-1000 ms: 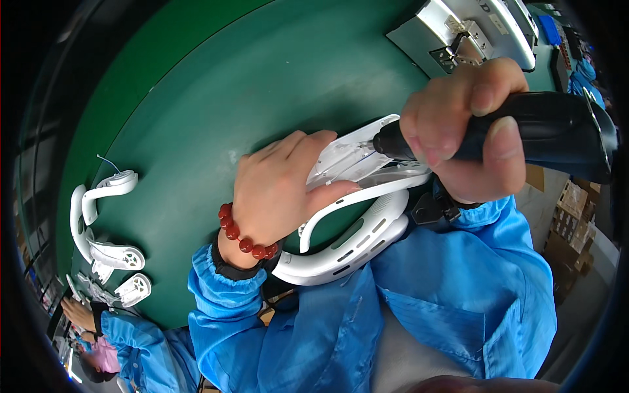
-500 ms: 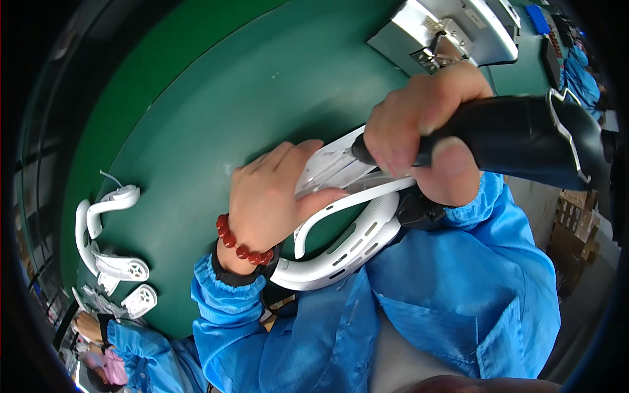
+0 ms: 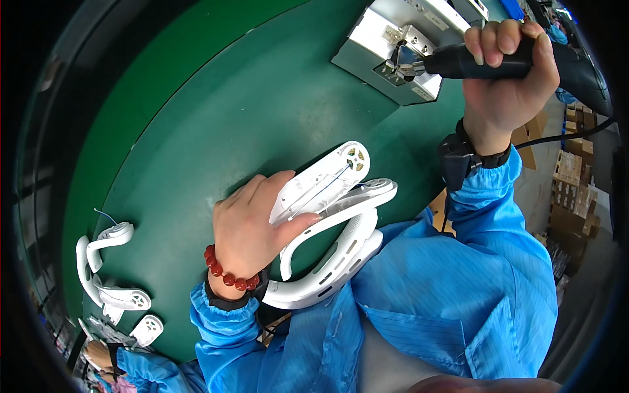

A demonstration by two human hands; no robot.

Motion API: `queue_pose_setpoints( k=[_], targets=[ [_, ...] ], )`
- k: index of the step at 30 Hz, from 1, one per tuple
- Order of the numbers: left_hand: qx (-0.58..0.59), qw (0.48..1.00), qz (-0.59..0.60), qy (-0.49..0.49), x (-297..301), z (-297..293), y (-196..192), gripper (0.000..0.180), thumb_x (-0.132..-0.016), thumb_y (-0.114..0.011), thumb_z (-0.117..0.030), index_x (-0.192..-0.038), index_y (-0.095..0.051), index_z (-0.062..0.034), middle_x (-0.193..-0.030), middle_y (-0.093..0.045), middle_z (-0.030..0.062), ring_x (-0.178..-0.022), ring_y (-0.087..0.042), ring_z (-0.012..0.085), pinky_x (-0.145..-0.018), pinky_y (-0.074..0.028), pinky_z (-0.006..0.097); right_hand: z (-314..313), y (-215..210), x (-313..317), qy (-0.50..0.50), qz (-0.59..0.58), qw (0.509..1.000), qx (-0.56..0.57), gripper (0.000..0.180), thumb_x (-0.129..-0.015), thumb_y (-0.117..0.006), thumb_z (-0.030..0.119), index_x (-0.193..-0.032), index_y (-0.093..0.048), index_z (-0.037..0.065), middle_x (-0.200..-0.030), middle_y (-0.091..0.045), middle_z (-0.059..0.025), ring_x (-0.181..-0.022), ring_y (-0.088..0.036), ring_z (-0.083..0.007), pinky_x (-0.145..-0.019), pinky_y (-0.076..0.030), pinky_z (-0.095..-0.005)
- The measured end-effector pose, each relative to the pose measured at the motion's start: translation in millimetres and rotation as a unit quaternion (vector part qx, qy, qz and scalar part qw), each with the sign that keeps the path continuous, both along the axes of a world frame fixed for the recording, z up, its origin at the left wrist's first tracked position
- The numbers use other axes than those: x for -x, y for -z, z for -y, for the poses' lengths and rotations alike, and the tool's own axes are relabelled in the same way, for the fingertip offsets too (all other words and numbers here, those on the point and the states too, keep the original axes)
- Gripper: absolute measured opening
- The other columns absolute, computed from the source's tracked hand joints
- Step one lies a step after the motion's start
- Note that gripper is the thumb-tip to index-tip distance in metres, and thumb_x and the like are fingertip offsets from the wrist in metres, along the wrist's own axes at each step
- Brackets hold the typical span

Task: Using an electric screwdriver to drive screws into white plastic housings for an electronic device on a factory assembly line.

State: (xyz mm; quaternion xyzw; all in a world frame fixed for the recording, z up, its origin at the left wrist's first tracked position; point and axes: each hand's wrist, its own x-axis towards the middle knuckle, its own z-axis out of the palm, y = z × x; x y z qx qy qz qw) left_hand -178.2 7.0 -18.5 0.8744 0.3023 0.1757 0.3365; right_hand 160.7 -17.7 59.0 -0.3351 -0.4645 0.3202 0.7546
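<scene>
On the green bench in front of me lies a white curved neck fan (image 3: 327,183) with its inner side open, a thin blue wire running along it and a spoked round vent at its far end. My left hand (image 3: 246,213) grips it, thumb across the near edge and fingers behind. At the upper right my right hand (image 3: 508,82) is wrapped round a black electric screwdriver (image 3: 452,62). Its tip is at the metal pick-up slot of a white and grey screw feeder (image 3: 363,62); whether a screw sits on the bit cannot be made out.
Several more white fan parts (image 3: 121,298) lie at the left of the bench (image 3: 196,131). A co-worker's hand and blue sleeve (image 3: 151,370) show at lower left. A black cable (image 3: 557,137) trails from the screwdriver. Cardboard boxes (image 3: 567,167) stand on the floor at the right.
My right hand has lifted the screwdriver from the neck fan and carried it up and away to the screw feeder. My left hand still grips the fan.
</scene>
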Motion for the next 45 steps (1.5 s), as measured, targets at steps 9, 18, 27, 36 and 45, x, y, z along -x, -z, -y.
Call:
queue_pose_setpoints(
  k=[9, 18, 27, 36, 45],
  targets=[
    [-0.002, 1.0, 0.006, -0.005, 1, 1, 2, 0.056, -0.067, -0.088, -0.037, -0.109, -0.068, -0.006, -0.084, -0.067, 0.0076, -0.072, -0.068, 0.0273, -0.06, -0.054, 0.036, -7, 5, 2, -0.004, 0.036, 0.999, -0.01, 0.023, -0.102, -0.043, 0.029, -0.104, -0.057, 0.011, -0.08, -0.055, -0.0033, -0.065, -0.047, -0.0137, -0.067, -0.04, -0.0332],
    [0.001, 1.0, 0.006, -0.003, 0, 1, 1, 0.055, -0.067, -0.088, -0.037, -0.109, -0.068, -0.0063, -0.085, -0.067, 0.0075, -0.073, -0.069, 0.0274, -0.061, -0.055, 0.036, -7, 5, 3, 0.004, 0.061, 0.998, -0.005, 0.022, -0.104, -0.041, 0.027, -0.104, -0.055, 0.011, -0.08, -0.055, -0.0041, -0.064, -0.047, -0.0137, -0.065, -0.039, -0.0334],
    [0.031, 0.999, -0.005, -0.01, 3, 1, 2, 0.054, -0.069, -0.086, -0.034, -0.111, -0.068, -0.0059, -0.089, -0.068, 0.0123, -0.08, -0.068, 0.0332, -0.068, -0.054, 0.039, 19, 14, 59, -0.114, 0.041, 0.992, 0.02, 0.023, -0.103, -0.041, 0.03, -0.108, -0.053, 0.011, -0.076, -0.053, -0.0012, -0.06, -0.047, -0.0111, -0.06, -0.04, -0.0304],
    [0.041, 0.999, -0.004, -0.01, -2, 3, -4, 0.055, -0.067, -0.088, -0.03, -0.112, -0.068, -0.0067, -0.09, -0.068, 0.0111, -0.08, -0.067, 0.0318, -0.069, -0.053, 0.037, 51, 17, 94, -0.139, 0.005, 0.987, 0.083, 0.028, -0.096, -0.059, 0.034, -0.103, -0.046, 0.01, -0.072, -0.056, -0.0042, -0.054, -0.05, -0.0137, -0.051, -0.043, -0.0305],
    [0.046, 0.999, -0.003, -0.01, 0, 1, -2, 0.054, -0.067, -0.088, -0.03, -0.111, -0.068, -0.0065, -0.09, -0.068, 0.0105, -0.08, -0.068, 0.0314, -0.068, -0.053, 0.037, 48, 32, 97, -0.147, 0.029, 0.986, 0.068, 0.027, -0.097, -0.062, 0.031, -0.103, -0.047, 0.01, -0.075, -0.059, -0.0049, -0.054, -0.052, -0.0139, -0.051, -0.045, -0.0306]
  ],
)
